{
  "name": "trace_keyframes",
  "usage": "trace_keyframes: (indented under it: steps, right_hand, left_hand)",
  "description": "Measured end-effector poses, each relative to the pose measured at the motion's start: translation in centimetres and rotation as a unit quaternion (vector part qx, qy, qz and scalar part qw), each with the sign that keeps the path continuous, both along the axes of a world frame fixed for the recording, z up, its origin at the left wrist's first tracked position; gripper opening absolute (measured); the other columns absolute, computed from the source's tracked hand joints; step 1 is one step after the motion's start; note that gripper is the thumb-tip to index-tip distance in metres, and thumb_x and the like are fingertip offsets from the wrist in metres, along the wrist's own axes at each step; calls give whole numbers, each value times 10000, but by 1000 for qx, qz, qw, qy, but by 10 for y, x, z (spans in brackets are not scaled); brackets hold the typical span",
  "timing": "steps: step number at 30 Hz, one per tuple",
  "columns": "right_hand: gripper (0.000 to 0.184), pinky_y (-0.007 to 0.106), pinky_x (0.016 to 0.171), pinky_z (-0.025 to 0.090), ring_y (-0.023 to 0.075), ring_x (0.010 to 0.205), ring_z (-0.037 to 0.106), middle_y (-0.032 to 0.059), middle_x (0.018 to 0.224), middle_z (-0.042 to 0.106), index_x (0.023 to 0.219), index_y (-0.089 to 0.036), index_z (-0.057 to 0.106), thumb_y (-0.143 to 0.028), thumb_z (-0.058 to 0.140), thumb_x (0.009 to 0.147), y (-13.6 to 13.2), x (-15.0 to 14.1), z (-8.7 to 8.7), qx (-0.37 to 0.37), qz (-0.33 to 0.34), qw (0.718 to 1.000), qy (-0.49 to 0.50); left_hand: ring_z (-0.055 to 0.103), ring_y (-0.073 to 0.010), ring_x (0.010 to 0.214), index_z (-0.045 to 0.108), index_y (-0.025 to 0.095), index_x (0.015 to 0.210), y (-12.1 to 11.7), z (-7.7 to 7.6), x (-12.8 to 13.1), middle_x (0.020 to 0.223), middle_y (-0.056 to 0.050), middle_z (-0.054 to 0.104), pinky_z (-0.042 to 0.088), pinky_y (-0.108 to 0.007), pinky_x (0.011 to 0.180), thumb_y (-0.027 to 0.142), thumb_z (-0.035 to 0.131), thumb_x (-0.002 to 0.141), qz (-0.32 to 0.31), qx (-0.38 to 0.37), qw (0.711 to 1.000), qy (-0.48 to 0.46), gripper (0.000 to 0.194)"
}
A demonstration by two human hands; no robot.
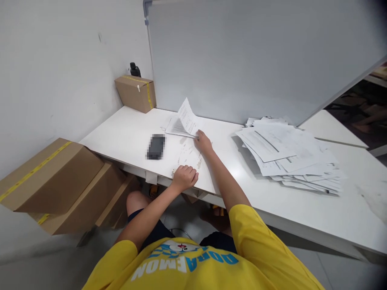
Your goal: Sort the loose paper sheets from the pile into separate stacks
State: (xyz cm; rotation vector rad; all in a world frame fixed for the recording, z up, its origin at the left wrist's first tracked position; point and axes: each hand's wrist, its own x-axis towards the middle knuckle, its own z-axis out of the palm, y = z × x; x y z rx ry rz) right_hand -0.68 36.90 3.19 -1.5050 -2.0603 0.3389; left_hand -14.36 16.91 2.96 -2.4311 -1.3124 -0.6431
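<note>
My right hand (203,141) reaches across the white desk (127,135) and pinches the near edge of a small set of printed sheets (184,121), whose top page curls upward. My left hand (184,177) rests at the desk's front edge with its fingers curled under, pressing on the desk surface beside a scuffed, stained patch (189,155). What lies under those fingers, if anything, is hidden. A dark blurred phone-sized object (156,146) lies flat to the left of both hands.
A messy pile of printed papers (290,155) lies at the right. A taped cardboard box (136,93) stands in the back left corner, with a black object behind it. Larger cardboard boxes (51,177) are stacked left of the desk. A grey partition (256,56) lines the back.
</note>
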Motion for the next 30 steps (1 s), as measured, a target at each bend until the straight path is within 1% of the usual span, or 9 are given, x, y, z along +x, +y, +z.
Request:
trace_keyframes:
  steps: [3, 7, 14, 18, 22, 24, 26, 29, 30]
  right_hand:
    - [449, 362, 1049, 408, 272, 1269, 515, 181, 1477, 490, 1336, -91, 524, -266, 478, 925, 7, -1, -3, -17, 14, 1000, -9]
    - [384, 395, 983, 443, 296, 1152, 580, 188, 1352, 584, 1267, -109, 574, -261, 450, 936, 9, 0, -4, -15, 0, 1000, -12]
    - [286, 330, 863, 450, 246, 995, 614, 131, 1152, 676, 1060, -173, 650, -253, 385, 987, 7, -2, 4, 22, -27, 999, -25]
    - [324, 325, 835, 430, 235, 944, 600, 157, 1112, 654, 1020, -156, 630, -252, 321, 1016, 4, -1, 8, 57, -56, 996, -24]
    - [311, 323, 803, 456, 218, 912, 603, 136, 1058, 647, 992, -177, 600, -278, 306, 1007, -9, 21, 14, 105, -92, 988, 68]
    - [284, 331, 824, 478, 211, 920, 616, 115, 1017, 662, 976, -199, 597, -300, 332, 990, -24, 39, 16, 149, -101, 971, 159]
    - [266, 344, 879, 494, 209, 997, 628, 114, 1056, 673, 1000, -211, 605, -329, 367, 974, -50, 58, 16, 198, -109, 942, 248]
    - [266, 372, 939, 503, 221, 1141, 614, 129, 1207, 655, 1044, -215, 630, -371, 433, 957, -116, 84, 13, 235, -131, 900, 342]
    - [263, 390, 956, 498, 232, 1157, 613, 129, 1217, 657, 1030, -215, 646, -382, 460, 950, -143, 93, 11, 228, -131, 899, 349]
  left_hand:
    - [561, -208, 698, 609, 184, 742, 0, -1, 0, 691, -72, 612, 329, -367, 649, 282, 427, 974, -3, 17, 1000, -6, 311]
    - [546, -194, 689, 604, 181, 730, 0, -1, 0, 679, -55, 602, 312, -355, 645, 266, 436, 967, 1, 39, 999, -6, 302]
    - [513, -197, 667, 591, 184, 700, 5, -4, -3, 649, -50, 575, 312, -359, 660, 254, 432, 963, -11, 99, 995, -25, 315]
    - [508, -199, 659, 586, 189, 688, 9, -5, -4, 637, -49, 566, 314, -360, 664, 249, 431, 963, -11, 103, 994, -29, 322]
    - [514, -204, 652, 588, 190, 691, 9, -1, -4, 639, -54, 581, 304, -356, 650, 248, 450, 952, -17, 92, 995, -31, 300]
    - [520, -207, 651, 594, 189, 705, 9, 0, -4, 650, -60, 593, 303, -354, 647, 254, 460, 948, -13, 76, 996, -41, 285]
    - [526, -212, 653, 596, 193, 710, 10, 2, -4, 655, -66, 599, 303, -356, 648, 261, 460, 948, -6, 53, 997, -54, 283]
    - [542, -227, 679, 599, 197, 716, 12, 3, -4, 679, -80, 614, 307, -366, 660, 269, 457, 945, 3, 32, 997, -64, 279]
    - [550, -233, 695, 603, 197, 725, 13, 3, -4, 694, -85, 623, 311, -369, 667, 268, 457, 944, 3, 28, 998, -64, 273]
